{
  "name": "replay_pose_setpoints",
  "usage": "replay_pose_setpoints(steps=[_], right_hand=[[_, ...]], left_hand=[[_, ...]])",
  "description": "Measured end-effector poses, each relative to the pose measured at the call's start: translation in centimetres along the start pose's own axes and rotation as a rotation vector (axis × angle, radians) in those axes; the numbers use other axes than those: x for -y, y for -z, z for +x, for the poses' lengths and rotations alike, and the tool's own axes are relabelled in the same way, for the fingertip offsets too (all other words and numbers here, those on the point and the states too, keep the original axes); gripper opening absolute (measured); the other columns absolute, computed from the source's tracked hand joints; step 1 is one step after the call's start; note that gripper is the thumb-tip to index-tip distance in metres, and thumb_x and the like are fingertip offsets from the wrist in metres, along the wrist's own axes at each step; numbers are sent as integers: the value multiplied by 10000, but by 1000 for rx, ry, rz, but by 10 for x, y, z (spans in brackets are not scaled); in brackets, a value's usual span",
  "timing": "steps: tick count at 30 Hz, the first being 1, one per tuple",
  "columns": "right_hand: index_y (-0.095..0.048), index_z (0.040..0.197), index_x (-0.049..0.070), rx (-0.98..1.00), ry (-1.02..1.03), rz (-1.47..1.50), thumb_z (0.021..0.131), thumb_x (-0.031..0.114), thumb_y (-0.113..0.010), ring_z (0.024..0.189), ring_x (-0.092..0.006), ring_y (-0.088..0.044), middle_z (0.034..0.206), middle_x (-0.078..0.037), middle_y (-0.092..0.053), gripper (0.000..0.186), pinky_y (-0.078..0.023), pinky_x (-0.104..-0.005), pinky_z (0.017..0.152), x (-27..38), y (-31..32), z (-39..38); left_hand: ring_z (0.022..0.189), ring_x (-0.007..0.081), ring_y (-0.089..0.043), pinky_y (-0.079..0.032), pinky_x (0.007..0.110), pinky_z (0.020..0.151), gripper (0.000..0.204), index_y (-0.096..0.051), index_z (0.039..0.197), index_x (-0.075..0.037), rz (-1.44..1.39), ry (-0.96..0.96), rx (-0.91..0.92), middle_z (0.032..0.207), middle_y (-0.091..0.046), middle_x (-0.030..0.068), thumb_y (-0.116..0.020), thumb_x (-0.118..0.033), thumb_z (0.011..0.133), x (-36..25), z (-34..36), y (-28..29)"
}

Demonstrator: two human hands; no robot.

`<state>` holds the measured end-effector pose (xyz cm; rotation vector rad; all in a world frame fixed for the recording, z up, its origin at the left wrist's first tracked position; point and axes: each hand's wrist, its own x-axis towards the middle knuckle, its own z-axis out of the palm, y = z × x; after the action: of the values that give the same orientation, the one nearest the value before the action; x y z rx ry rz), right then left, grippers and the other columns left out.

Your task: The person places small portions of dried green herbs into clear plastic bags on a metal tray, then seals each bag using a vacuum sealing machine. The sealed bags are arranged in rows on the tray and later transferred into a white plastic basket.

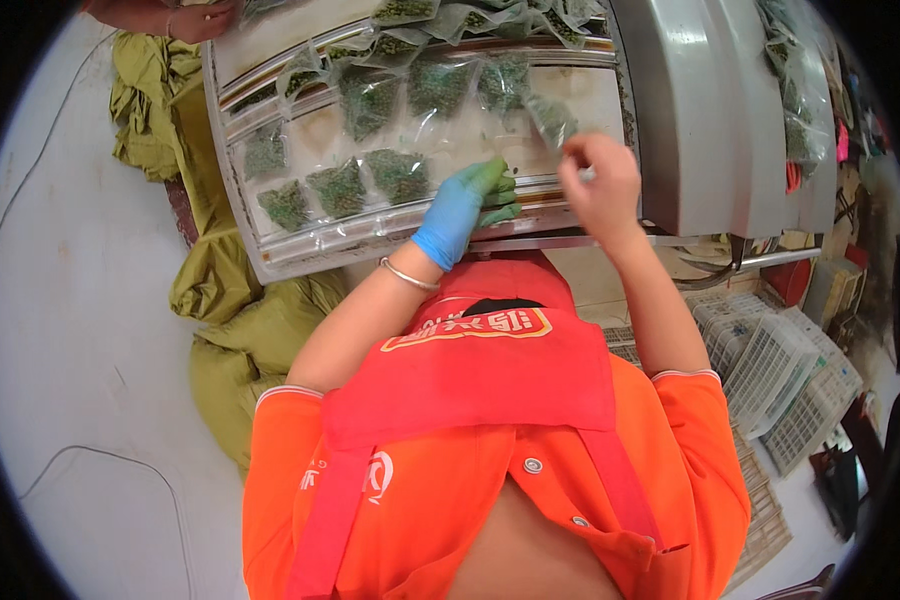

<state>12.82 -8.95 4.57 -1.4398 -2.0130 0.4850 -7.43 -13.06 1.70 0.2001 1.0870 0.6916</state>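
On the machine (595, 100), bags (337, 188) line the front edge, likely so mouths meet the bar (545, 185); right hand (605, 182) pinches another bag (550, 120) near the right edge; left hand (462, 208), half-open, seems empty.

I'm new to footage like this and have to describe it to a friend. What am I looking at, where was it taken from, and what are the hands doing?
There is no robot here, just a person. The single picture comes from a wide fisheye camera on their head, looking down, so edges bend and the corners go dark.

The left hand, in a blue glove with green fingertips, is by the near edge of a pale work surface; nothing shows in its grip. The ungloved right hand holds a clear bag with green contents.

Similar filled bags lie in rows on the surface. Beside it, on the right, is a large grey metal housing. At upper left is another person's hand.
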Motion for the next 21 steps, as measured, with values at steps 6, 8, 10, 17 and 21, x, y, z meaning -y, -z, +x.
replay_pose_setpoints(steps=[6, 8, 10, 17, 21], right_hand=[[-677, 969, 68, 268, 12, 193, 796, 194, -759, 914, -274, -620, 975, -87, -637, 229, -481, -398, 833, 2, 15, -31], [-652, 1042, 31, 263, -300, 265, 847, 166, -742, 860, -208, -638, 970, -88, -655, 254, -519, -346, 783, -23, 16, -37], [-571, 1109, 27, 386, -714, 493, 908, 104, -713, 713, -116, -629, 891, -62, -666, 258, -516, -259, 612, -32, 19, -29], [-495, 1014, 85, 660, -1100, 1108, 869, 18, -743, 640, -99, -601, 733, -29, -633, 294, -463, -240, 556, -21, 31, 3], [-488, 985, 72, 833, -817, 741, 855, 18, -747, 681, -95, -644, 725, -38, -656, 295, -490, -239, 572, 0, -2, 24]], left_hand=[[959, 192, -686, -608, 340, 760, 336, -570, 1197, 19, 179, 23, -106, 1065, -671, 103, -673, -179, 946, 18, 21, -13], [925, 171, -685, -595, 314, 716, 323, -574, 1196, 15, 52, 25, -88, 1050, -677, 97, -678, -152, 940, 23, 23, -13], [895, 155, -683, -583, 294, 685, 323, -573, 1202, 16, -33, 46, -52, 1040, -682, 95, -684, -128, 934, 22, 23, -16], [727, 131, -682, -533, 263, 604, 411, -543, 1257, 39, 460, 14, 170, 871, -705, 77, -707, -109, 910, -39, -13, 2], [707, 232, -717, -531, 347, 606, 451, -555, 1213, -42, 1177, -146, 25, 780, -719, 111, -748, -259, 868, -65, -27, 16]])
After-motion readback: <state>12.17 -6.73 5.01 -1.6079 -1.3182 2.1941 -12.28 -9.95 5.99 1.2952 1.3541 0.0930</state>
